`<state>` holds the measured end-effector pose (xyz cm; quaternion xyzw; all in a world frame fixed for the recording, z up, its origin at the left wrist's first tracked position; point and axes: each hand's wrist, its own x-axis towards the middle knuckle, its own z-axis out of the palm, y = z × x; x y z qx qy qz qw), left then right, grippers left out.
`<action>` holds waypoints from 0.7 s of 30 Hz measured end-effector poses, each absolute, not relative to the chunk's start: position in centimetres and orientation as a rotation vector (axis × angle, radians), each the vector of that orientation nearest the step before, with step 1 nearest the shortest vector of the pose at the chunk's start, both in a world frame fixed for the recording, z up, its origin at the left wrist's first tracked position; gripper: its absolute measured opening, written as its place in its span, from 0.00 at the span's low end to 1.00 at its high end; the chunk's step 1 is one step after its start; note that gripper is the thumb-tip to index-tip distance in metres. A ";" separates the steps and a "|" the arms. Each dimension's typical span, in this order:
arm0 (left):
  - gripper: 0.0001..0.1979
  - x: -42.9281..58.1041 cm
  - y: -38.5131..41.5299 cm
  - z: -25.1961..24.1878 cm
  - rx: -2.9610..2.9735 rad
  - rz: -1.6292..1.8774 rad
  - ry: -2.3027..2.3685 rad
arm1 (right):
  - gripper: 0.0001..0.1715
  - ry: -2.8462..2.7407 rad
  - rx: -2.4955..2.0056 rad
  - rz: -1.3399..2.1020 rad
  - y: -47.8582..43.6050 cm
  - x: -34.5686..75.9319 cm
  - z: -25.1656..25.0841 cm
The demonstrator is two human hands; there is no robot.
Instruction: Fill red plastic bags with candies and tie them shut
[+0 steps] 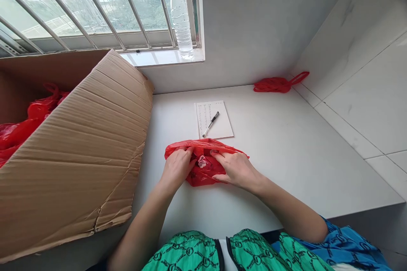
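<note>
A thin red plastic bag (200, 180) lies on the white tabletop in front of me, its mouth spread wide. My left hand (178, 166) grips the bag's left side, fingers curled over the rim and partly hidden inside. On the right side, my right hand (237, 168) holds the bag in the same way, fingers reaching into the opening and thumb at the near edge. Between the hands, a small red packet (202, 161) with a pale printed mark shows inside the bag. Whatever else is in there cannot be made out.
Beyond the bag, a pen (210, 124) rests on a written notepad (225, 123). A large cardboard box (79, 144) with red bags (38, 110) inside stands at left. A bundled red bag (275, 85) lies by the wall. A water bottle (182, 21) stands on the windowsill.
</note>
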<state>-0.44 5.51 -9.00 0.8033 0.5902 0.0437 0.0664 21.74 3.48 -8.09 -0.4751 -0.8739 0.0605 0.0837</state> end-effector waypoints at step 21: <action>0.18 1.3 3.8 -5.9 1.431 1.030 1.035 | 0.16 -1.578 -1.016 1.583 3.9 22.1 -5.4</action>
